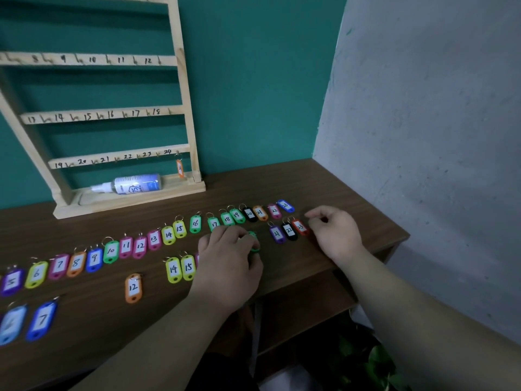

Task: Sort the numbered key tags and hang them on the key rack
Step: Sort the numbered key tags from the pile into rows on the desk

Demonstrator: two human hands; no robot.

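A long row of coloured numbered key tags (168, 235) runs across the brown table, from 5 at the left to 23 at the right. A second, shorter row lies nearer me, with tags 14 and 15 (180, 268), an orange 12 (133, 288) and a red 23 (300, 227). My left hand (229, 258) rests over the second row, fingers closed on a green tag (254, 241). My right hand (334, 230) sits curled just right of the red 23, nothing visibly in it. The wooden key rack (112, 117) stands at the back left; one orange tag (180, 167) hangs under 24.
A white squeeze bottle (132, 185) lies on the rack's base. The table's right end meets a grey wall (423, 108). A lower shelf and green leaves (375, 359) show below the table's front edge. Two blue tags (26, 323) lie at the near left.
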